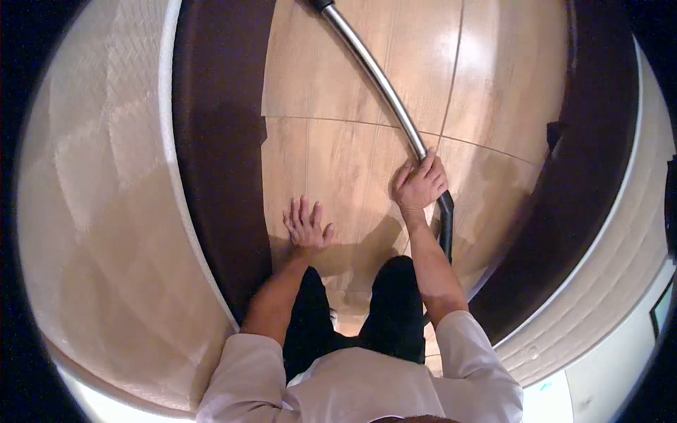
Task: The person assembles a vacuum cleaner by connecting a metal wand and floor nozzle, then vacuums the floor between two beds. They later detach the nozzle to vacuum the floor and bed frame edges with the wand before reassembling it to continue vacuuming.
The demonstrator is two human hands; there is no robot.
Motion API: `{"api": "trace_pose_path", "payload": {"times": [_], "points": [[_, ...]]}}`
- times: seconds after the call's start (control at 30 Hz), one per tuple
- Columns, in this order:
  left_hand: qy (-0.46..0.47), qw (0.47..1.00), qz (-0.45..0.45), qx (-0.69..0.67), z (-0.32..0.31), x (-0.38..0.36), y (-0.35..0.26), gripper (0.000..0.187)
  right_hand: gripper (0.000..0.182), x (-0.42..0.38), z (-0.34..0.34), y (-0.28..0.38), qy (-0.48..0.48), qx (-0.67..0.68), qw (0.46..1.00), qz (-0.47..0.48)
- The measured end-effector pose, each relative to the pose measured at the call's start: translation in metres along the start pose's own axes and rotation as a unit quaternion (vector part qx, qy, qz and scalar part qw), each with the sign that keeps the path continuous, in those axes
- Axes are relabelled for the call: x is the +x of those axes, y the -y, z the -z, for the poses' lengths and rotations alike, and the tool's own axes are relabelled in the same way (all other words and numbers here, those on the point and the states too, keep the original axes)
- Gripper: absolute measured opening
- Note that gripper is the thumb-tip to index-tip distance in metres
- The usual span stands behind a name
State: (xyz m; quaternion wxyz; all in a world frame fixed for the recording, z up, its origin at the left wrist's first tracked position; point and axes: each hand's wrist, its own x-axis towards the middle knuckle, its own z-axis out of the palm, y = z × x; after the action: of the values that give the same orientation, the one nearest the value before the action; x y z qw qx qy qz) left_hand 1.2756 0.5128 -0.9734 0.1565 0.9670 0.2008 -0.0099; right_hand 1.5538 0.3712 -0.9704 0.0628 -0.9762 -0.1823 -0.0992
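A vacuum cleaner wand (379,79) with a shiny metal tube runs from the top of the head view down to my right hand (421,185). The fingers of that hand wrap around the tube near its lower end. Below the hand, a black bent handle piece (446,218) continues toward my right leg. The wand's far end is black and cut off by the top edge. My left hand (307,225) is held out over the floor with its fingers spread, holding nothing, close to the dark bed base on the left.
Wood-look floor tiles (338,155) form an aisle between two beds. A quilted mattress (106,176) on a dark brown base (218,155) stands left. Another mattress (606,268) on a dark base (599,127) stands right. A white surface (550,398) shows at the lower right.
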Motion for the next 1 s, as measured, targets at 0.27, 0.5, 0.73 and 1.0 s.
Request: {"api": "trace_pose_path", "payload": {"times": [0.27, 0.5, 0.73, 1.0], "points": [[0.042, 0.998, 0.022, 0.043, 0.002, -0.003, -0.004, 0.082, 0.075, -0.004, 0.002, -0.002, 0.008, 0.034, 0.999, -0.014], [-0.004, 0.998, 0.042, 0.042, 0.019, 0.027, -0.028, 0.067, 0.081, -0.006, 0.006, -0.016, -0.083, 0.139, 0.987, -0.002], [-0.075, 0.981, 0.153, -0.095, 0.063, 0.236, -0.048, 0.057, 0.062, -0.007, 0.047, -0.079, 0.095, 0.116, 0.989, -0.008], [-0.140, 0.983, 0.079, 0.094, -0.005, 0.299, -0.032, 0.075, 0.063, 0.013, 0.059, -0.115, 0.214, 0.240, 0.946, -0.050]]}}
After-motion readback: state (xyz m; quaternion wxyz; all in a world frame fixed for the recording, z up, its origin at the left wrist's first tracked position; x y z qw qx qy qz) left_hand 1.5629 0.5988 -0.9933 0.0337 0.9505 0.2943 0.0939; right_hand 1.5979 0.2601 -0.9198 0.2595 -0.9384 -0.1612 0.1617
